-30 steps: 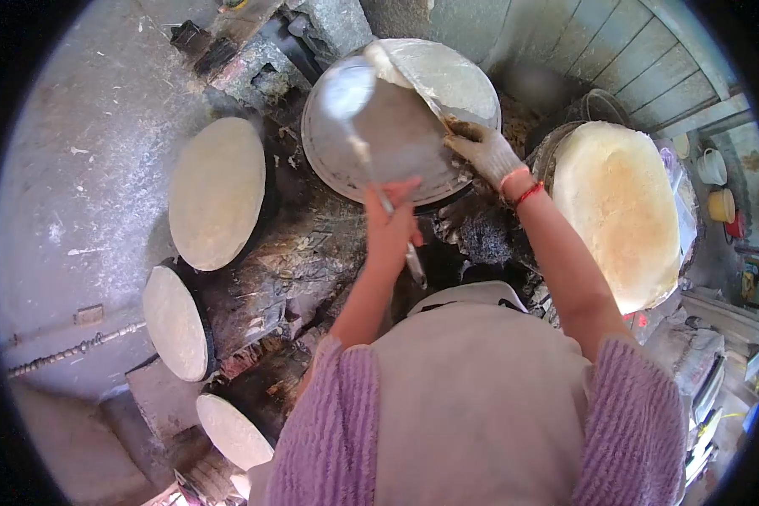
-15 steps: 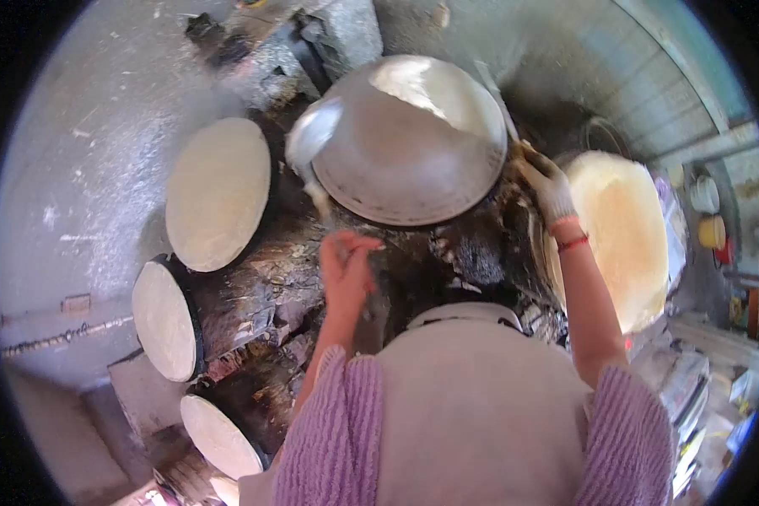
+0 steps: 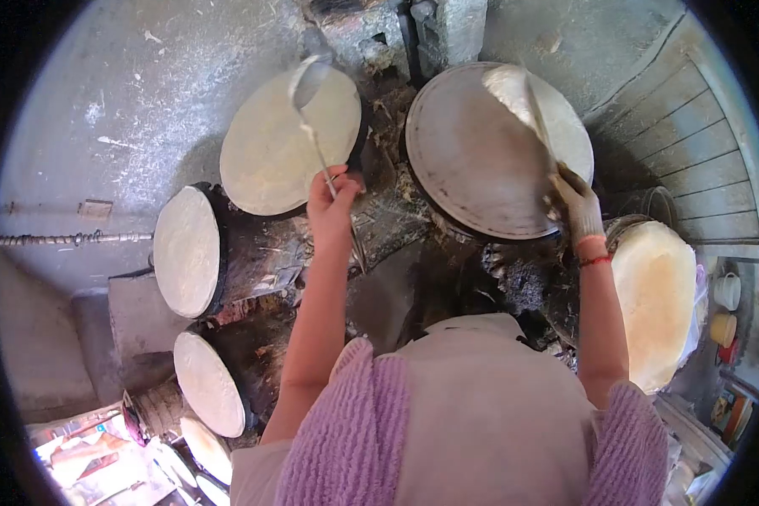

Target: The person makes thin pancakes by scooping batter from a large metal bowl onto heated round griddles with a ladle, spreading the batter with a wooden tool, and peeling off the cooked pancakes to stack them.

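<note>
My left hand (image 3: 333,202) is closed around the handle of a metal ladle (image 3: 310,83). The ladle's bowl hangs over the far edge of a pale, batter-covered round griddle (image 3: 291,143). My right hand (image 3: 578,202), in a light glove with darkened fingers, grips a long flat batter spreader (image 3: 538,114). This spreader reaches across a large griddle (image 3: 472,160), whose far right part carries white batter (image 3: 573,126). The griddle's left and near surface shows bare and brownish.
More pale-topped round griddles (image 3: 187,251) curve down the left side, one of them lower (image 3: 209,384). At right lies a stack of thin browned flatbreads (image 3: 654,299). A stained wall (image 3: 169,93) rises behind, and sooty rubble (image 3: 514,282) surrounds the griddles.
The view has turned left. The ladle has swung from beside the large griddle over to the left griddle. My right hand stays at the large griddle's right edge with the spreader.
</note>
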{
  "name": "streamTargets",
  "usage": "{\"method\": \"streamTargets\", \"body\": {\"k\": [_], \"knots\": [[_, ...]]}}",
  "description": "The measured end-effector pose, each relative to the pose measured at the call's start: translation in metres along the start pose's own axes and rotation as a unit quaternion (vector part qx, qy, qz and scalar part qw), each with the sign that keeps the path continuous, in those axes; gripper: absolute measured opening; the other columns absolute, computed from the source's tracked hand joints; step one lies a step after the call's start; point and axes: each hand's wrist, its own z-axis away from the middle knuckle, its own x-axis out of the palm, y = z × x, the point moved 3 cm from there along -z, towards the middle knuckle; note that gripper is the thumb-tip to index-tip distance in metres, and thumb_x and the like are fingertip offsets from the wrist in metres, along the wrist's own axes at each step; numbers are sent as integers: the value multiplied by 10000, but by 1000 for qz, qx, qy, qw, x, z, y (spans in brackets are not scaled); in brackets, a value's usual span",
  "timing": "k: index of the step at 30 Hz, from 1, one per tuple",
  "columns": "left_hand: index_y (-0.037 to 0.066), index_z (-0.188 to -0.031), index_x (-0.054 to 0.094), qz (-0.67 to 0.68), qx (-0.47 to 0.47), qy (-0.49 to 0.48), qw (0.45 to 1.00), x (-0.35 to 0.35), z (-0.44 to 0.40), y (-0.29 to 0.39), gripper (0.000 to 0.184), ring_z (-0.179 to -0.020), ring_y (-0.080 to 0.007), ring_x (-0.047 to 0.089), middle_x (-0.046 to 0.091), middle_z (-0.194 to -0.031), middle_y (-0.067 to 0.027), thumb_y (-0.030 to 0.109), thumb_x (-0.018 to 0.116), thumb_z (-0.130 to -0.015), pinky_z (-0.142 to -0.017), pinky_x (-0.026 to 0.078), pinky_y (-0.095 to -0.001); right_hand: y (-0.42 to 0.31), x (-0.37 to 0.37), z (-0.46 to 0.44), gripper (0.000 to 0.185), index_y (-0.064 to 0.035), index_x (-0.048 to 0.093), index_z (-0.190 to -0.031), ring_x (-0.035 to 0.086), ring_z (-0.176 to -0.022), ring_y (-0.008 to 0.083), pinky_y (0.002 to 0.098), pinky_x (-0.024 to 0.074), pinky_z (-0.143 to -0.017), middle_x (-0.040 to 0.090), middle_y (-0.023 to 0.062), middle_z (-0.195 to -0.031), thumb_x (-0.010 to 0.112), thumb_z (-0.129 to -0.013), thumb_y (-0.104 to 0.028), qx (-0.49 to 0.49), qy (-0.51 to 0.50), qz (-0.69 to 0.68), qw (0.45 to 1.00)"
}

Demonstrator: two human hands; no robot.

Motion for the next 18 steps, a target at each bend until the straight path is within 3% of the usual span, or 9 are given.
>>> {"method": "streamTargets", "body": {"k": [1, 4, 6, 9, 11, 12, 14, 16, 18], "knots": [[42, -1172, 563, -15, 11, -20, 1000, 2, 0, -4, 398, -1141, -196, 538, 589, -1186, -95, -60, 625, -792, -953, 422, -322, -2, 11, 1, 429, 35, 572, -1235, 589, -950, 133, 252, 504, -782, 634, 92, -1120, 672, -867, -163, -52, -43, 13, 998], [45, -1254, 523, 38, -45, -58, 997, 0, 8, -8, 486, -1306, -222, 411, 535, -1309, -93, -70, 619, -792, -1047, 356, -340, -9, 11, 12, 434, 32, 566, -1244, 580, -966, 125, 246, 501, -778, 620, 102, -1153, 667, -869, -162, -34, -57, 42, 997], [45, -1276, 496, 59, -31, -66, 996, -3, 11, -10, 497, -1300, -239, 431, 544, -1305, -103, -76, 600, -805, -1071, 336, -342, -9, -8, 20, 439, 33, 559, -1254, 592, -931, 126, 246, 505, -773, 623, 95, -1150, 665, -870, -149, -7, -44, -24, 999], [48, -1291, 482, 102, -58, -81, 990, -4, 18, 1, 487, -1217, -226, 511, 540, -1318, -104, -62, 590, -830, -994, 422, -315, 1, -21, 10, 427, 29, 567, -1248, 621, -840, 133, 248, 522, -721, 647, 88, -1106, 671, -863, -122, 1, 51, -3, 999], [35, -1258, 511, 91, -118, -16, 989, -4, 30, 7, 402, -945, -167, 628, 619, -1147, -95, 11, 591, -865, -745, 519, -291, 3, 11, 4, 440, 39, 578, -1228, 623, -873, 125, 256, 522, -734, 657, 95, -1098, 675, -861, -183, -50, -8, 107, 993], [35, -1258, 511, 92, -122, -28, 988, -11, 35, 0, 402, -945, -167, 628, 619, -1147, -95, 11, 591, -865, -745, 519, -291, 8, 22, 1, 450, 44, 578, -1226, 622, -902, 123, 258, 519, -760, 657, 97, -1110, 673, -862, -204, -81, -30, 169, 982], [42, -1252, 521, 28, -71, -15, 997, -34, 38, -9, 377, -629, -88, 562, 595, -921, -17, 35, 594, -883, -500, 436, -228, -2, 39, 15, 476, 56, 564, -1234, 602, -1000, 118, 270, 493, -847, 650, 121, -1144, 661, -871, -237, 3, -99, 163, 982], [49, -1254, 525, 11, -63, 3, 998, -44, 56, 4, 374, -554, -74, 493, 537, -851, 6, 55, 606, -888, -458, 386, -222, -11, 26, 26, 453, 37, 576, -1234, 593, -1037, 127, 241, 483, -867, 640, 149, -1170, 656, -878, -230, -67, -99, 226, 967], [56, -1255, 530, -13, -55, 39, 998, -66, 75, 7, 373, -478, -61, 424, 478, -780, 28, 75, 617, -893, -417, 337, -216, -24, -2, 46, 489, 8, 520, -1309, 614, -1030, 165, 230, 492, -867, 632, 159, -1190, 638, -895, -226, -33, -79, 102, 991]]}}
